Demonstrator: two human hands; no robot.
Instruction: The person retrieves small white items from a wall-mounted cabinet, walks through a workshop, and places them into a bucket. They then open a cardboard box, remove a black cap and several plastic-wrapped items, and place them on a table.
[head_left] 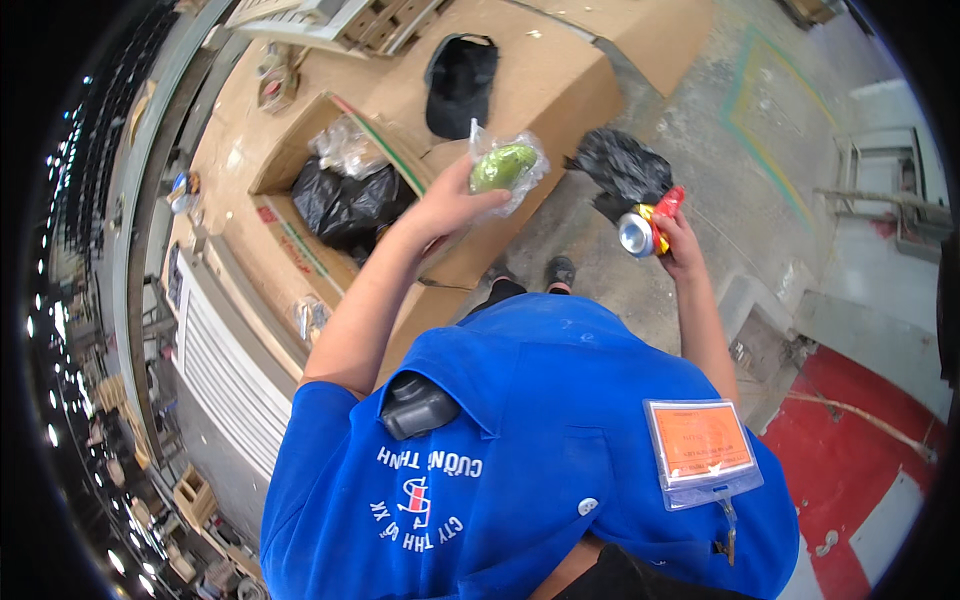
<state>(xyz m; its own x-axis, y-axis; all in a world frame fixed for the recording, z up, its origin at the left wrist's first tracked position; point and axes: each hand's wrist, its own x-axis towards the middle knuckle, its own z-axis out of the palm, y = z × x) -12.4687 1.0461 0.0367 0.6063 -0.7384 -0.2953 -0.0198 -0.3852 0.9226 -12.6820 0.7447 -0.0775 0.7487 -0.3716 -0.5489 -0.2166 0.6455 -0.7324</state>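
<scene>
My left hand (450, 205) is closed on a smooth green fruit (503, 167) in a clear plastic wrapper, held up near the edge of the cardboard-covered bench. Out to the right, my right hand (684, 248) grips a drink can (636, 236), its silver end facing me, together with a red and yellow packet (664, 215). A crumpled black plastic bag (625, 162) shows just beyond the can; whether that hand holds it too, I cannot tell. Left of my left forearm stands an open cardboard box (290, 240) containing a black bag (350, 205) and clear plastic (350, 148).
A black cap (462, 85) lies on the brown bench surface (540, 60) past the box. White slatted panels (215, 350) lean at the left. The concrete floor (720, 130) runs to the right, where a red panel (850, 430) and a metal frame (890, 190) stand.
</scene>
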